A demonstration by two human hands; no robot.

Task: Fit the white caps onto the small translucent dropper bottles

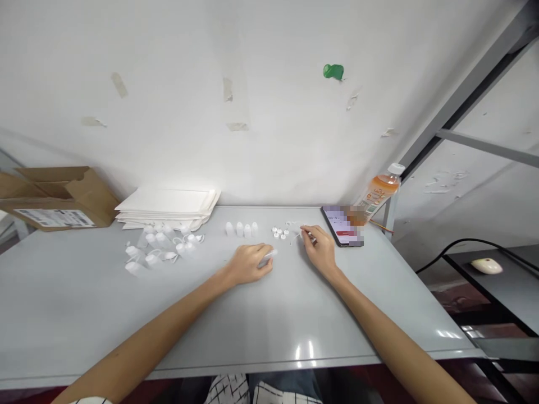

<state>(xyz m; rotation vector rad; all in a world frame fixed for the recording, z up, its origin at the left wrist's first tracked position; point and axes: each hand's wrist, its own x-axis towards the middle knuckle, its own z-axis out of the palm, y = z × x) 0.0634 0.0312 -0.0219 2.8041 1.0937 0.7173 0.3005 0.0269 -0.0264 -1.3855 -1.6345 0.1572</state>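
Note:
My left hand [251, 264] is closed around a small translucent white plastic bottle [269, 256], which lies tilted with its end past the fingertips. Across from it, my right hand [320, 249] has its fingers pinched together at the tips. Thin white plastic strips [295, 238] lie at those fingertips; whether one is held I cannot tell. Between the hands and a little farther back sit several small white caps [277, 235]. Left of the caps, several small white bottles [247, 230] stand upright in a row.
Several loose white bottles with looped strips [154, 260] are scattered on the grey table [210, 331] at left. Behind them lie stacked white envelopes [168, 203] and an open cardboard box [80, 196]. A phone [343, 227] and a drink bottle [377, 196] are right of my right hand.

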